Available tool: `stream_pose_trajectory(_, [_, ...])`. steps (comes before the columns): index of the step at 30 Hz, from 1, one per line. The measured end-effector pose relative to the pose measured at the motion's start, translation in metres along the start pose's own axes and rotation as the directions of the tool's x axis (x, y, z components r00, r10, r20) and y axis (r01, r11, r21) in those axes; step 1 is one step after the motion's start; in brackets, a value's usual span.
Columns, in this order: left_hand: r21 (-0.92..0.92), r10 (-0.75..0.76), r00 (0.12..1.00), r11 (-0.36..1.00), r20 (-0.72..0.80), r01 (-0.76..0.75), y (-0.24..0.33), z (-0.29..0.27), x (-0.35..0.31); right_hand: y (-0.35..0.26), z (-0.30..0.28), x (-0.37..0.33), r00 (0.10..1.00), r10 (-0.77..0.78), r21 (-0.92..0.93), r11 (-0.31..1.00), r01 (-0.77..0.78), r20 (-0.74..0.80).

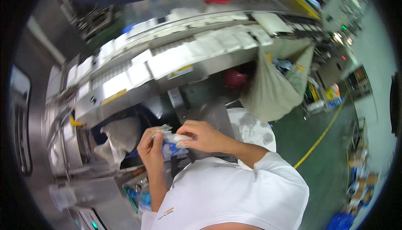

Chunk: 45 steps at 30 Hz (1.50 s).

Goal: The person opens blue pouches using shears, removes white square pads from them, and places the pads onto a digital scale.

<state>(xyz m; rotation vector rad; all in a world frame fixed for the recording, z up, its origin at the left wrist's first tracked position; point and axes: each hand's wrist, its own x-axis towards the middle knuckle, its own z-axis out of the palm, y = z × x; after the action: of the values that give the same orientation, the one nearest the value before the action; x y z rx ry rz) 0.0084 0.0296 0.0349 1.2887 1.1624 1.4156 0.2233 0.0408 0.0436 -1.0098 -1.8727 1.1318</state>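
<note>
In front of my chest, both hands hold a crumpled blue-and-white plastic packet (170, 149), with a bit of clear film sticking up at its top. My left hand (150, 147) pinches its left side between thumb and fingers. From the right, my right hand (204, 136) is closed on a whitish, bunched part of the same packet. Motion blur and my fingers hide what the packet contains, if anything. Beyond my hands runs a metal conveyor (138, 89) carrying rows of flat white packs (167, 61).
A beige cloth sack (272, 98) hangs from the conveyor's right end. Near it stands a stool with a round, stained white top (253, 133). A whitish plastic bag (119, 140) hangs left of my hands. A yellow line (320, 136) crosses the green floor.
</note>
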Motion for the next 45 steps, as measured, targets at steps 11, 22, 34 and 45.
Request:
stream_pose_trajectory(11, [-0.256,-0.147,0.976,0.961,-0.158,0.103,-0.036,-0.016,0.01,0.033,-0.054,-0.008,0.851,0.246,0.545,0.837,0.056,-0.465])
stream_pose_trajectory(22, [-0.334,-0.205,0.872,0.865,0.445,0.374,-0.007,0.015,0.011,0.013,-0.05,-0.012,0.912,0.305,0.764,0.645,0.013,-0.273])
stream_pose_trajectory(34, [-0.226,-0.001,0.931,0.97,0.366,0.09,-0.008,0.01,0.02,-0.002,-0.055,-0.009,0.94,-0.261,0.13,0.947,0.293,-0.219])
stream_pose_trajectory(45, [-0.104,0.078,0.955,0.993,0.287,-0.05,-0.012,0.003,0.023,-0.02,-0.056,0.002,0.861,-0.505,-0.176,0.854,0.49,-0.053])
